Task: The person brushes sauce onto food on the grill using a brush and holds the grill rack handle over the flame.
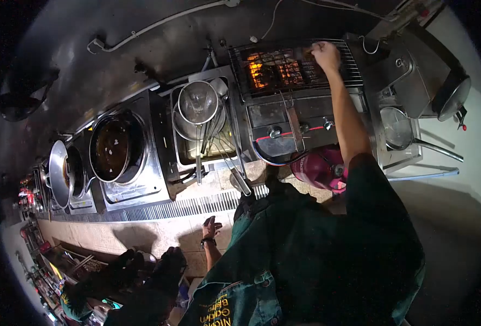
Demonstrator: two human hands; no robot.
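My right hand (326, 56) reaches over the far right part of a lit grill (335, 84), close above its wire rack. Its fingers are pinched together; whatever they hold, if anything, is too small to make out. Orange flames (255, 70) glow under the rack to the left of this hand. My left hand (211, 227), with a dark watch on the wrist, hangs low at my side over the tiled floor. Its fingers are loosely apart and nothing shows in them. A pair of tongs (293, 122) hangs on the grill's front.
Left of the grill, strainers (198, 102) and other utensils lie in a metal basin (185, 160). Further left are a pot of dark liquid (110, 148) and a wok (59, 174). A maroon gas cylinder (316, 167) stands below the grill. Another person (142, 288) is at lower left.
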